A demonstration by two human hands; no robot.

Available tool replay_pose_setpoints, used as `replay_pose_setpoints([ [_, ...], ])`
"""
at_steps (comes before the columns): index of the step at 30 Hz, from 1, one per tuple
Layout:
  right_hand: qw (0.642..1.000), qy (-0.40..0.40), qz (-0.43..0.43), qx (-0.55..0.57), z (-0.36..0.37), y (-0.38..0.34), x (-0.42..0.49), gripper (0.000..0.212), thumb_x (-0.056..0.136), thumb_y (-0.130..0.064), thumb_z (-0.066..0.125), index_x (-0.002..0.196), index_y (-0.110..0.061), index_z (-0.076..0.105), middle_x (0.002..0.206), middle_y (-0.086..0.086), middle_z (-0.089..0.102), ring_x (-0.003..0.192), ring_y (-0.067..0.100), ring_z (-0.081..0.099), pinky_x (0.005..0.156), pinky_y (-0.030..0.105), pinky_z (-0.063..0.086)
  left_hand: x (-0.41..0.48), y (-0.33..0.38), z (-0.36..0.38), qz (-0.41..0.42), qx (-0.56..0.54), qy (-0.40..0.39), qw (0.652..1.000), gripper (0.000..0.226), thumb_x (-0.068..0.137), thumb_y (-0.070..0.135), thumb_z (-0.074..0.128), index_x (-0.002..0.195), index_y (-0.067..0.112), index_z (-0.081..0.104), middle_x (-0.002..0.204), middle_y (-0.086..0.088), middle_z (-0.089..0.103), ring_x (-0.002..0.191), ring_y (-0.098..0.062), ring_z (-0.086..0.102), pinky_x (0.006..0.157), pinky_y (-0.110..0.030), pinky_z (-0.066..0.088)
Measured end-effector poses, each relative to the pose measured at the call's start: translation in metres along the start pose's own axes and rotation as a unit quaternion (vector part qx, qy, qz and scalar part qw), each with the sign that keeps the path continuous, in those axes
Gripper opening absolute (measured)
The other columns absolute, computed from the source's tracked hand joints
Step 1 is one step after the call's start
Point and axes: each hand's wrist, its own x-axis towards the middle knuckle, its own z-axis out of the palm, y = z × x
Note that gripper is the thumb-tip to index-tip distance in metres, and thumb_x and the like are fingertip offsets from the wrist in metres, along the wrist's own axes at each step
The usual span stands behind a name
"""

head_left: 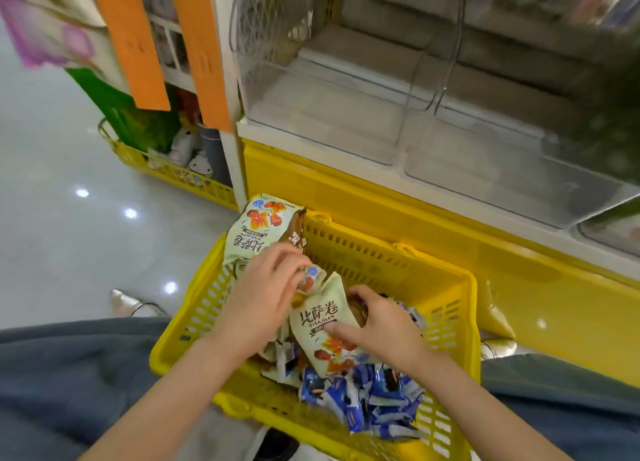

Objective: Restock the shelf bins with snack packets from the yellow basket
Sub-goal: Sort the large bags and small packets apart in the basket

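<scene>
Glossy grey floor under yellow basket, clear shelf bins above.

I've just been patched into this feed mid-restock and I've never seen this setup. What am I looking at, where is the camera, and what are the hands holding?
There is no machine here. A person works with two bare hands, and the single picture comes from a wide-angle camera worn on their head, looking forward and down. The left hand and right hand both reach into a yellow slotted plastic basket between the person's knees. The right hand's fingers curl round a pale green snack packet with red print. The left hand grips a second pale green packet, which sticks up over the basket's far corner. Small blue and white packets lie loose in the basket. Just beyond it are the clear plastic shelf bins to be filled.
</scene>
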Motion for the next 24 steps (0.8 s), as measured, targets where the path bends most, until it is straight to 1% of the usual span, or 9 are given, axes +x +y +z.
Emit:
replay_pose_setpoints([
  [3,0.973,0.009,0.081,0.215,0.014,-0.022,0.001,0.055,0.075,-0.053,0.068,0.117,-0.022,0.051,0.109,-0.006,0.067,0.086,0.004,0.065,0.071,0.02,0.054,-0.02,-0.043,-0.016,-0.18,0.031,0.071,0.981,0.025,0.094,0.013,0.046,0.118,0.008,0.052,0.113,-0.011,0.049,0.101,-0.025,0.051,0.084,-0.037,0.043],
  [6,0.921,-0.037,0.123,0.368,0.041,-0.05,0.004,0.033,0.084,-0.042,0.063,0.108,-0.022,0.055,0.107,-0.005,0.068,0.084,0.001,0.066,0.071,0.016,0.054,-0.039,-0.084,-0.02,-0.348,-0.019,-0.01,0.937,0.033,0.097,0.016,0.041,0.126,0.0,0.045,0.118,-0.023,0.052,0.106,-0.038,0.049,0.091,-0.043,0.038],
  [8,0.922,-0.051,0.126,0.363,0.063,-0.066,0.006,0.028,0.088,-0.041,0.059,0.109,-0.023,0.056,0.111,-0.005,0.066,0.092,0.006,0.064,0.083,0.022,0.052,-0.047,-0.097,-0.017,-0.408,-0.112,-0.05,0.904,0.035,0.099,0.023,0.035,0.128,0.004,0.04,0.116,-0.022,0.056,0.101,-0.035,0.054,0.085,-0.039,0.039],
  [11,0.919,-0.048,0.108,0.377,0.089,-0.086,0.007,0.009,0.091,-0.037,0.056,0.096,-0.036,0.049,0.099,-0.015,0.06,0.094,0.01,0.059,0.089,0.032,0.052,-0.052,-0.105,-0.012,-0.425,-0.104,-0.039,0.898,0.035,0.1,0.027,0.032,0.122,0.004,0.047,0.111,-0.02,0.06,0.103,-0.036,0.055,0.084,-0.037,0.039],
  [13,0.913,-0.048,0.12,0.386,0.098,-0.095,0.006,0.008,0.092,-0.037,0.055,0.092,-0.035,0.048,0.089,-0.014,0.059,0.089,0.016,0.064,0.079,0.04,0.057,-0.053,-0.107,-0.01,-0.429,-0.105,-0.02,0.897,0.033,0.1,0.026,0.032,0.116,0.004,0.051,0.107,-0.02,0.061,0.101,-0.035,0.055,0.082,-0.037,0.039],
  [15,0.925,-0.051,0.113,0.36,0.104,-0.096,0.002,0.015,0.091,-0.04,0.054,0.1,-0.03,0.047,0.096,-0.006,0.064,0.088,0.016,0.065,0.072,0.037,0.059,-0.054,-0.11,-0.009,-0.429,-0.106,-0.015,0.897,0.031,0.101,0.026,0.031,0.112,0.005,0.051,0.101,-0.016,0.06,0.092,-0.03,0.054,0.076,-0.035,0.038],
  [17,0.951,-0.045,0.078,0.296,0.103,-0.087,-0.004,0.024,0.091,-0.044,0.054,0.107,-0.028,0.05,0.106,0.0,0.067,0.093,0.016,0.064,0.081,0.038,0.056,-0.053,-0.112,-0.008,-0.418,-0.099,-0.013,0.903,0.03,0.101,0.027,0.031,0.108,0.007,0.052,0.094,-0.01,0.058,0.084,-0.023,0.049,0.072,-0.031,0.034],
  [20,0.969,-0.052,0.026,0.238,0.096,-0.071,-0.008,0.037,0.089,-0.049,0.054,0.122,-0.035,0.05,0.115,-0.015,0.063,0.099,0.002,0.059,0.089,0.026,0.05,-0.053,-0.116,-0.005,-0.4,-0.079,-0.016,0.913,0.032,0.101,0.027,0.031,0.101,0.007,0.055,0.089,-0.007,0.056,0.081,-0.021,0.047,0.07,-0.029,0.032],
  [24,0.988,-0.074,-0.008,0.134,0.099,-0.078,0.011,0.052,0.086,-0.057,0.053,0.127,-0.025,0.05,0.112,-0.014,0.063,0.097,0.007,0.06,0.08,0.023,0.049,-0.052,-0.121,-0.005,-0.396,-0.081,-0.029,0.914,0.032,0.1,0.029,0.03,0.089,0.011,0.053,0.085,-0.007,0.055,0.081,-0.023,0.05,0.071,-0.029,0.033],
])
